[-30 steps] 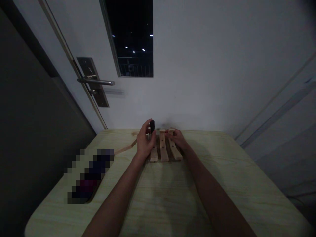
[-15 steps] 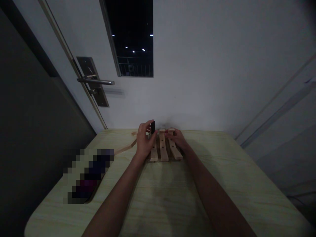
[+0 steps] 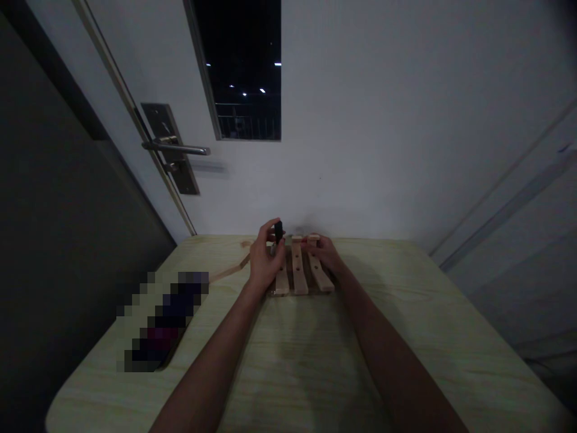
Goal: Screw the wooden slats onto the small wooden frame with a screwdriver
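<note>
A small rack of three wooden slats [image 3: 298, 275] lies on the pale wooden table [image 3: 306, 361] near its far edge. My left hand [image 3: 264, 261] is closed round a small black tool handle [image 3: 278, 231], held upright over the far end of the left slat. My right hand [image 3: 325, 254] rests on the far end of the right slat, its fingers pinched on the slat's tip. What the tool's tip touches is hidden by my fingers.
A thin wooden strip [image 3: 229, 269] lies on the table left of the rack. A blurred dark object [image 3: 162, 322] sits at the table's left edge. Behind stand a white wall, a door with a metal lever handle [image 3: 175, 148] and a dark window [image 3: 243, 69].
My left hand has turned slightly on the black handle, staying over the left slat. The right hand and the rack have not moved.
</note>
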The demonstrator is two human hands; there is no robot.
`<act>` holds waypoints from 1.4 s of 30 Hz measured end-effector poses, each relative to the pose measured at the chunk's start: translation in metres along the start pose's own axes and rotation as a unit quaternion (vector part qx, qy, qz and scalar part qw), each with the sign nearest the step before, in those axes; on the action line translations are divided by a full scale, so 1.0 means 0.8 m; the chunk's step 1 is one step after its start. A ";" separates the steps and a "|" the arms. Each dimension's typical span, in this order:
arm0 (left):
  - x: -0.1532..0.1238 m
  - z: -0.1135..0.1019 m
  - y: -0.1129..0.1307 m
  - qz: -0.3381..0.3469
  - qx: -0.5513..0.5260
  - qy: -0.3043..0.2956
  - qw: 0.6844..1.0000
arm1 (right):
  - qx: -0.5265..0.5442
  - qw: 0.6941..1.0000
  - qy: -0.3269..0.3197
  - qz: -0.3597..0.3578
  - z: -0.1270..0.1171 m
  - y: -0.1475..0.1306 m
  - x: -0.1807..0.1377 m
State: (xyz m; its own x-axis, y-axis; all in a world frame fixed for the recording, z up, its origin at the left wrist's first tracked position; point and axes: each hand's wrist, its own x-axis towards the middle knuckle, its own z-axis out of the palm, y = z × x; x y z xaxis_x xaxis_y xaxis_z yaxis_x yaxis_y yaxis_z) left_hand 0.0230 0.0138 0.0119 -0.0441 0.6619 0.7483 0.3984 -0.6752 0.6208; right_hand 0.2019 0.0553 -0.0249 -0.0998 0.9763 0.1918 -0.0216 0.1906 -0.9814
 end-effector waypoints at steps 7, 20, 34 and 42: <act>0.002 0.000 -0.004 0.037 0.011 -0.013 0.999 | 0.008 1.000 -0.005 -0.008 0.000 0.003 0.001; 0.004 0.002 -0.004 0.031 0.041 0.018 0.999 | 0.008 1.000 0.000 0.005 0.000 0.002 0.000; -0.001 0.002 -0.004 0.003 0.006 -0.016 1.000 | 0.003 1.000 -0.002 0.004 -0.001 0.005 0.002; 0.005 0.001 -0.003 0.052 0.055 0.017 0.997 | 0.002 1.000 0.002 0.007 0.000 0.002 0.001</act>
State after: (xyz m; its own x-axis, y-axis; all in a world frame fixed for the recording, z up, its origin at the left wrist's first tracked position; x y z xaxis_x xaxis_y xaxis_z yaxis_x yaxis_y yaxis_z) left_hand 0.0227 0.0186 0.0130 -0.0286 0.5775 0.8159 0.5001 -0.6985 0.5119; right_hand 0.2014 0.0562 -0.0262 -0.0961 0.9793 0.1779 -0.0235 0.1764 -0.9840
